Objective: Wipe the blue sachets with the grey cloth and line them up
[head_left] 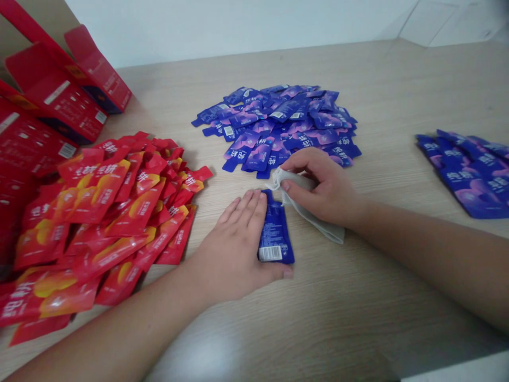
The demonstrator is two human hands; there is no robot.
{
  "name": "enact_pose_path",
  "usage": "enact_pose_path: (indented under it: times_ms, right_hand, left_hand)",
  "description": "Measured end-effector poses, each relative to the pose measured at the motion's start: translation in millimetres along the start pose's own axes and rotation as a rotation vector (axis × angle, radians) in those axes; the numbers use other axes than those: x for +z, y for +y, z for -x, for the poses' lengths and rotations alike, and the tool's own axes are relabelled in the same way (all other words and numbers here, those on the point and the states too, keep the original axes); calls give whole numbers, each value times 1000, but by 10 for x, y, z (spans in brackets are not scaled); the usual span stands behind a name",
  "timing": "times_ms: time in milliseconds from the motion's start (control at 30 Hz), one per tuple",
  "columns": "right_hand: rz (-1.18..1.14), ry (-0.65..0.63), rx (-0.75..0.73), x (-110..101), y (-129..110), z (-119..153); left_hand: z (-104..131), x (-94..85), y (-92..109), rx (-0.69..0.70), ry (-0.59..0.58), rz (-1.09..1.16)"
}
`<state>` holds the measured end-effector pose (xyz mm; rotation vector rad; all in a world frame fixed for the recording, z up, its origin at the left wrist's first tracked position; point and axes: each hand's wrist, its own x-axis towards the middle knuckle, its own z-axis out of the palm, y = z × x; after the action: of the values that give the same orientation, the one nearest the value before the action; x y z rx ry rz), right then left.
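A single blue sachet (276,231) lies back side up on the table, its barcode at the end nearer me. Along its left edge my left hand (234,249) rests flat, fingers stretched forward and thumb at the near end, steadying it against the surface. My right hand (328,185) grips a folded white cloth (306,199) between thumb and fingers, at the sachet's far narrow end. Part of the cloth hangs down towards the table on the sachet's right. Whether the cloth touches the sachet I cannot tell.
Behind my hands is a heap of blue-purple sachets (286,119). A pile of red sachets (119,207) spreads on the left, beside red cartons (59,95) with raised flaps. Several blue sachets (469,170) lie overlapped at the right. A white wall (238,26) borders the wooden table (382,106).
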<state>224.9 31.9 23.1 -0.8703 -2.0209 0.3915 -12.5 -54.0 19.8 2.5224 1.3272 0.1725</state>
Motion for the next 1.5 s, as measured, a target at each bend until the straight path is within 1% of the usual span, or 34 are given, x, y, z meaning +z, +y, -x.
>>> enact_pose_path:
  times_ms: [167,433,533,633,733,867,1033,1133,1200,1300,1333,1400,1500]
  right_hand:
    - [-25,-21,7,-8,-24,-9]
    - [-8,-37,13,11,-16,-3]
    - [-15,-33,14,29,-17,-2]
    - [-6,-33,-22,48,-13,-7]
    - [16,-37,-46,59,-5,-14]
    - [47,-63,-43,62,3,-25]
    - [-22,-169,3,74,29,-35]
    - [-15,-225,10,53,45,-29]
    - [6,-291,-22,21,48,-19]
    - [29,-442,-121,-28,47,7]
    - [40,-474,-147,-38,48,19]
    - [60,-479,-167,-50,49,40]
    - [54,-428,-176,-66,10,57]
  left_hand:
    - [16,-39,-11,60,-27,11]
    - [14,-60,22,20,-33,10]
    - [11,-49,19,30,-17,18]
    - [4,-31,18,20,2,29]
    - [4,-3,19,7,35,48]
    - [9,21,22,2,85,63]
    - [10,-22,34,-29,89,58]
    - [8,-32,31,-22,105,78]
    - [4,-14,24,-26,118,89]
    - [-5,30,14,-47,128,100]
    - [-8,42,12,-51,131,102]
    - [-11,49,13,-51,134,101]
    - [-7,15,15,-37,108,91]
